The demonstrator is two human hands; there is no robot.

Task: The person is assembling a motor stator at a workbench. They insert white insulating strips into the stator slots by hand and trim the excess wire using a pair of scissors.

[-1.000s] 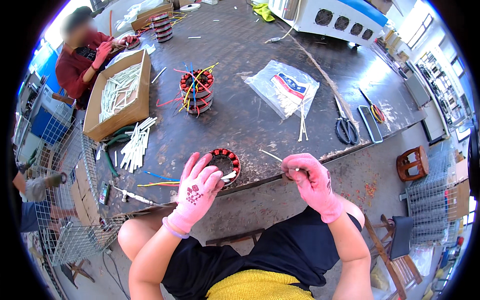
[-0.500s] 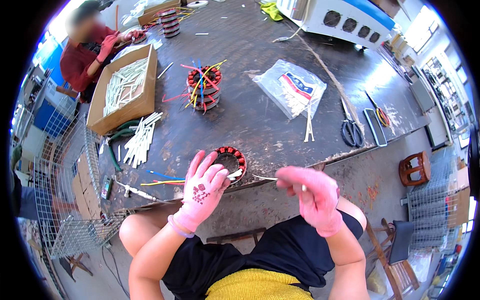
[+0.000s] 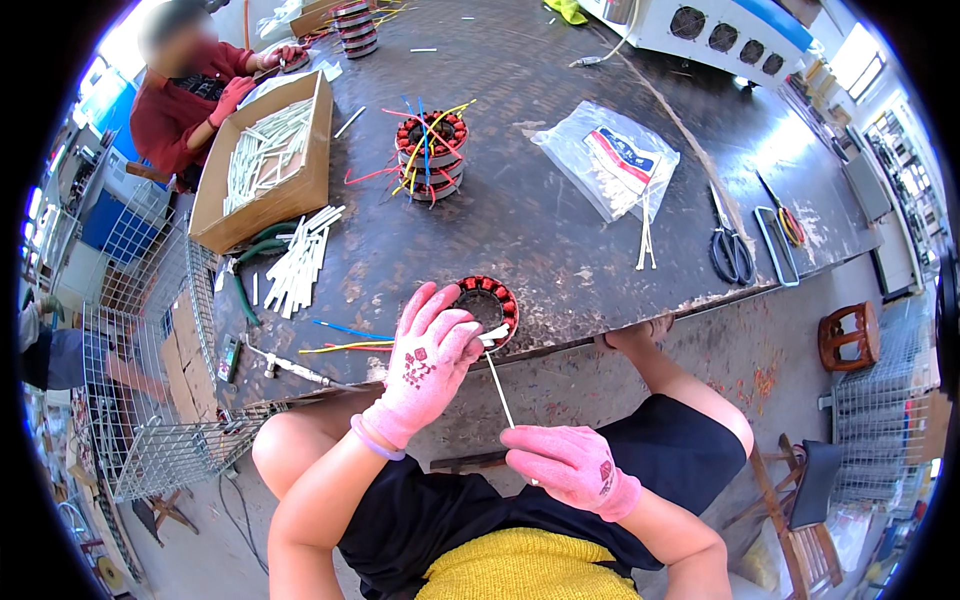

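Note:
A motor stator ring with red-wound coils [image 3: 511, 303] lies at the table's near edge. My left hand [image 3: 424, 368], in a pink glove, holds its near left side, with fingers over the rim. White sleeve ends [image 3: 494, 335] stick up beside the fingertips. Blue, yellow and red lead wires [image 3: 348, 347] run out to the left from under that hand. From the ring, a thin white cable tie [image 3: 499, 388] stretches taut toward me, over the table edge. My gloved right hand [image 3: 565, 467] pinches its free end above my lap.
Stacked stators [image 3: 432, 160] stand farther back. At left are a carton of white sleeves [image 3: 262, 205], a loose sleeve pile [image 3: 300, 262] and green-handled pliers [image 3: 245, 290]. A bag of cable ties [image 3: 610, 165] and scissors [image 3: 731, 255] lie right. A co-worker [image 3: 185, 100] sits far left.
My right hand has come down and left, and now draws the tie toward me. The left hand stays at the ring. The whole view has shifted slightly.

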